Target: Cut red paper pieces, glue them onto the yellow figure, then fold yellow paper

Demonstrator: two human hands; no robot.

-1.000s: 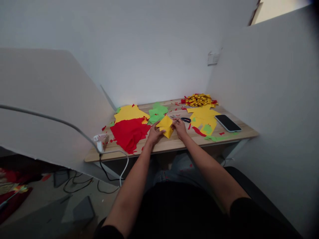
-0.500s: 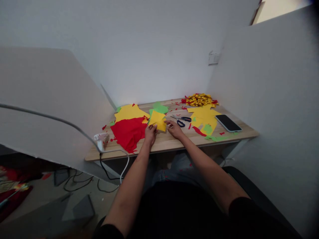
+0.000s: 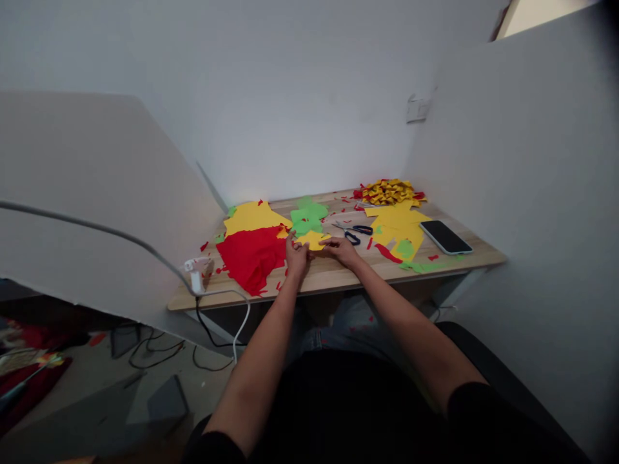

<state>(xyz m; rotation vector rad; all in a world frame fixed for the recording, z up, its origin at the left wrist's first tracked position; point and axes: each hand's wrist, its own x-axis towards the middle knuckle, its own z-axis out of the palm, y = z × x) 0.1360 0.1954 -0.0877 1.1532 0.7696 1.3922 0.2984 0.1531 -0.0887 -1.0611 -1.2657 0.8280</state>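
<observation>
Between my two hands is a small yellow sheet, which looks like paper or thin felt and now appears folded. My left hand grips its left end, fingers closed. At the right end, the fingertips of my right hand pinch it. Just beyond it lie green pieces of the same kind of sheet. To the left spreads a large red sheet, with a yellow sheet behind it. Dark-handled scissors rest on the table right of the held sheet.
A pile of yellow and red pieces sits at the table's back right. In front are yellow sheets and a phone. A white plug with cables stands at the left edge. Red scraps dot the wooden table.
The yellow sheet was spread wider and held up; now it is lower and looks folded to a narrow shape. Both hands have stayed on it, and more of the green pieces shows.
</observation>
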